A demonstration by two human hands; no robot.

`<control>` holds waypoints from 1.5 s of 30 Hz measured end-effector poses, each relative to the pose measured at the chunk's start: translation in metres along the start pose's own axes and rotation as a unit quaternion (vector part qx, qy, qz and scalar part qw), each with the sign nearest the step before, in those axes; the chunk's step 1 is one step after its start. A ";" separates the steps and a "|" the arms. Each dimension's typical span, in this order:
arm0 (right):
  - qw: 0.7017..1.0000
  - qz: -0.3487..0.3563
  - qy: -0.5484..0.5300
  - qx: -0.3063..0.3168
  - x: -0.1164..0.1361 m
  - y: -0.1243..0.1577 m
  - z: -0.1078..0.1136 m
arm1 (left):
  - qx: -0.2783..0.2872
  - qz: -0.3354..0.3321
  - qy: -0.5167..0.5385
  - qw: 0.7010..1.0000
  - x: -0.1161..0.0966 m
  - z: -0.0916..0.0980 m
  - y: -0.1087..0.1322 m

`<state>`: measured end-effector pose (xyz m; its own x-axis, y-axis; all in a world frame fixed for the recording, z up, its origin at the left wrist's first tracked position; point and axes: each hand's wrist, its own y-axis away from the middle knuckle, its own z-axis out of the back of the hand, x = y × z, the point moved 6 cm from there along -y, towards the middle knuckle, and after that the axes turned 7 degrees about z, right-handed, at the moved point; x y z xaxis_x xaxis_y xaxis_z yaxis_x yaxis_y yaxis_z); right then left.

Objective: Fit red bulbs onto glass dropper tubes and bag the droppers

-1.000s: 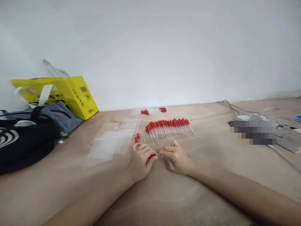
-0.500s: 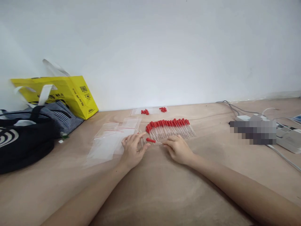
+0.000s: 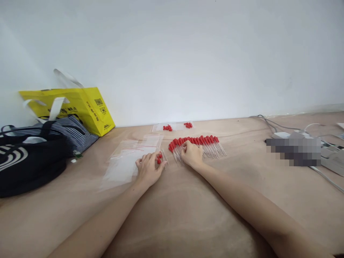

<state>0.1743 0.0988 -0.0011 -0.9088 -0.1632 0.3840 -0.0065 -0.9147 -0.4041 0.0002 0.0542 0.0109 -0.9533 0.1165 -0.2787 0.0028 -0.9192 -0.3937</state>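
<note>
My left hand [image 3: 148,167] is curled on the table at the right edge of the clear plastic bags. Red bulbs of glass droppers [image 3: 159,161] poke out between its thumb and fingers, with thin clear tubes beside the fingertips. A long row of red-bulbed droppers [image 3: 212,140] lies side by side to the right, bulbs pointing away from me. Over the left half of this row bends my right hand [image 3: 192,153], its fingers closed in among the bulbs and tubes. Whatever is pinched there is hidden by the hand.
Flat clear zip bags [image 3: 122,163] overlap left of my left hand. Against the wall lies another bag [image 3: 174,126] with red bulbs in it. A yellow bag [image 3: 99,111], a striped bag [image 3: 76,130] and a black bag [image 3: 32,168] stand left. Adapters and cables [image 3: 282,135] lie right.
The dropper my right hand was holding out is now with my left hand, which has closed more. My right hand has moved left and away from me, onto the row.
</note>
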 end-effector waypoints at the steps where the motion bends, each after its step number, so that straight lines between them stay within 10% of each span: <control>1: 1.000 0.006 0.002 0.000 0.001 0.000 0.000 | 0.003 0.003 0.002 1.000 0.001 -0.001 -0.001; 12: 0.914 0.393 -0.046 0.084 0.010 0.028 0.022 | 0.015 0.005 0.001 1.000 0.004 -0.002 -0.001; 45: 0.975 0.214 0.027 0.049 0.068 0.011 -0.010 | 0.000 0.034 -0.041 0.999 0.009 0.003 -0.006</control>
<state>0.1087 0.0814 0.0120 -0.8399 -0.5207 0.1531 0.4158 -0.7986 -0.4352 -0.0094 0.0600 0.0134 -0.9724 0.0222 -0.2321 0.0686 -0.9241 -0.3759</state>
